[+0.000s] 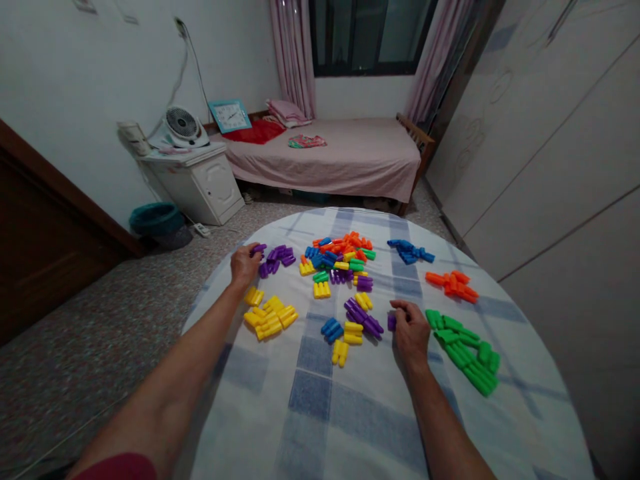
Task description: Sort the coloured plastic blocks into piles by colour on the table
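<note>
At the table's left side, my left hand has its fingers closed on a purple plastic block, beside a loose pile of purple blocks. My right hand grips another purple block low over the cloth, left of the green blocks. A mixed heap of orange, blue, green, yellow and purple pieces lies between and beyond the hands. Nearer me are a joined purple row, a blue block and several yellow blocks.
Yellow blocks form a group near my left forearm. Blue and orange groups lie at the right of the checked tablecloth. Beyond the table stand a bed, a white cabinet and a bin.
</note>
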Motion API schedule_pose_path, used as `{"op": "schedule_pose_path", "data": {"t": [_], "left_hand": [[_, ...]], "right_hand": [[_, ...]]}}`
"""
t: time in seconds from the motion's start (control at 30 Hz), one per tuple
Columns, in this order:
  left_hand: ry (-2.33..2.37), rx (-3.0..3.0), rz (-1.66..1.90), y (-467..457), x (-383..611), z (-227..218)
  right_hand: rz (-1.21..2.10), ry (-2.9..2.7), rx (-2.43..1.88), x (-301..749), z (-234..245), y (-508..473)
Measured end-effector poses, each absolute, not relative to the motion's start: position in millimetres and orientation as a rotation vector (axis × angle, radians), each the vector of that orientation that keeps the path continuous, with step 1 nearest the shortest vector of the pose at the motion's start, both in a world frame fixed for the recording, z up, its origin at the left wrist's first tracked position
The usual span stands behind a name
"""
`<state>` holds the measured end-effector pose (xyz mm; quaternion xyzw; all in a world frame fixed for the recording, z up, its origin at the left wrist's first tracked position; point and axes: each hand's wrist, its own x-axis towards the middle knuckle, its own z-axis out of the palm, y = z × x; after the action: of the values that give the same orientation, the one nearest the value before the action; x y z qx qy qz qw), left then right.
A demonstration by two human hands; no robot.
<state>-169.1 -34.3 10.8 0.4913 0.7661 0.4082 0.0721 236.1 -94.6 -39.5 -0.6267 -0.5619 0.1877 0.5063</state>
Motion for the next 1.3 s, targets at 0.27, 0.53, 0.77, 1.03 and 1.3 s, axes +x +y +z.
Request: {"op": "schedule_pose_path", "data": {"t": [0.27, 0.53, 0.77, 1.03, 1.3], "left_hand": [[2.064, 1.820, 0.891, -23, -187, -21], [1.869, 2.148, 0.678, -12, -199, -27], [1.992, 2.130, 0.694, 19, -200, -32], [1.994, 2.568, 0.473, 11, -177, -7], [1.911, 2.714, 0.158, 26, -153, -14]], "right_hand": [[0.456, -1.392, -1.522, 238, -41, -93], [0.513, -1.377, -1.527, 236, -38, -95], [0.555, -1.366, -1.541, 235, -37, -96], [0.519, -1.394, -1.510, 235, -36, -95], [0.526, -1.394, -1.516, 236, -38, -95]]}}
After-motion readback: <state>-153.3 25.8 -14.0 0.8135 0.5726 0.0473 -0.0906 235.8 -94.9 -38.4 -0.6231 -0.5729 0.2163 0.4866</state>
